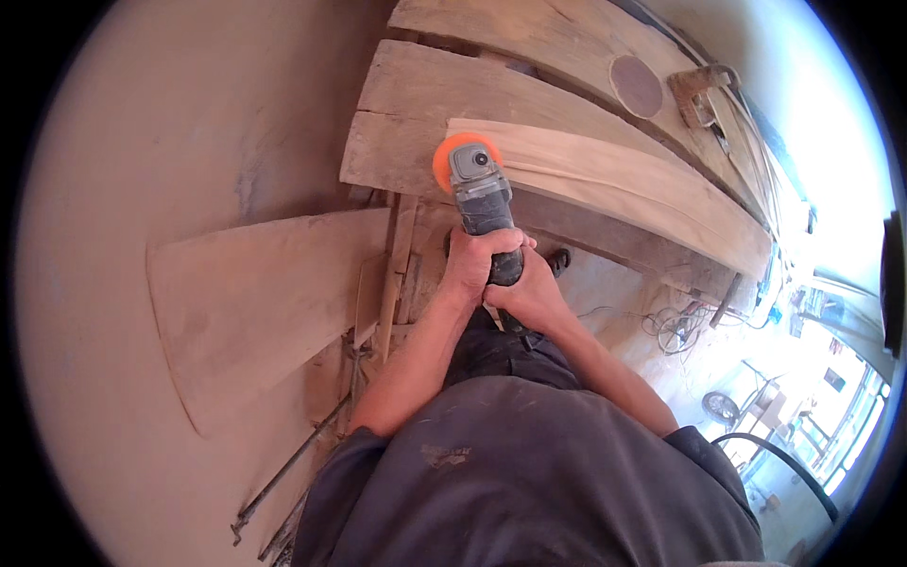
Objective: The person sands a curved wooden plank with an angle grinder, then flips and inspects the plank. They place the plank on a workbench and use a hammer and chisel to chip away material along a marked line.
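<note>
Both my hands are wrapped round the dark body of an angle grinder [484, 210] fitted with an orange disc [453, 149]. My left hand [474, 260] grips it from the left side, while my right hand [534, 291] closes on its rear end. The grinder's head lies over the left end of a pale wooden board [605, 175]; whether the disc touches the wood I cannot tell. That board rests along the near edge of a workbench [416, 109] made of thick planks.
On the bench's far side lie a brown round disc [636, 86] and a dusty power tool [697, 97] with a cable. A large flat panel [274, 283] leans at the left by metal bar clamps [288, 463]. Coiled wire [675, 329] and a wheel [720, 408] are on the right.
</note>
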A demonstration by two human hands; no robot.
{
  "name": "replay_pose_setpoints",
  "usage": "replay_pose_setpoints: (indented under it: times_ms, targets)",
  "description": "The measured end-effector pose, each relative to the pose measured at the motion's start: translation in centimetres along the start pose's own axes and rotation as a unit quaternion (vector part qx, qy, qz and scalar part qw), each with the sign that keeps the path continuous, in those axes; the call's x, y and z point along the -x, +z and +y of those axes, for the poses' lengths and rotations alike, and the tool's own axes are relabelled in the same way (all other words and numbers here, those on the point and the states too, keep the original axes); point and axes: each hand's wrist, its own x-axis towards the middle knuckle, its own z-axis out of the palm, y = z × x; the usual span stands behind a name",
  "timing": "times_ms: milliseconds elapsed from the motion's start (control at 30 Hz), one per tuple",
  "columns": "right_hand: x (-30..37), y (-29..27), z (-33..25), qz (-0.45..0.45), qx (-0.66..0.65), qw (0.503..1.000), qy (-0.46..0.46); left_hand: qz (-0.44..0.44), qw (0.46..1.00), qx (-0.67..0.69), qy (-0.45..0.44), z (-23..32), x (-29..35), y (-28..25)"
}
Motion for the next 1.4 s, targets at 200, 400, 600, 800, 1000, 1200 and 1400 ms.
replay_pose_setpoints:
  times_ms: [200, 400, 600, 800, 1000, 1200, 1400]
  targets:
    - [0.8, -1.7, 0.7, 0.005, -0.003, 1.0, 0.03, -0.009, 1.0, -0.017, -0.002, -1.1, -0.1, 1.6]
    - [1.5, -2.9, 2.2, 0.03, -0.016, 0.999, 0.026, -0.024, 0.999, -0.023, -0.01, -2.2, -0.5, 3.2]
    - [2.2, -4.6, 4.1, 0.037, -0.026, 0.998, 0.045, -0.037, 0.998, -0.048, -0.034, -4.0, -0.8, 4.7]
    - [3.2, -7.7, 5.9, 0.04, -0.076, 0.995, 0.042, -0.058, 0.995, -0.058, -0.05, -6.9, -2.0, 6.8]
    - [4.7, -10.8, 7.1, 0.057, -0.103, 0.992, 0.043, -0.075, 0.993, -0.069, -0.066, -8.7, -2.5, 9.6]
    - [5.7, -12.6, 8.8, 0.062, -0.113, 0.991, 0.046, -0.084, 0.99, -0.074, -0.081, -10.0, -2.4, 11.9]
    - [6.6, -14.4, 9.9, 0.089, -0.128, 0.987, 0.03, -0.109, 0.986, -0.077, -0.103, -11.0, -2.7, 14.2]
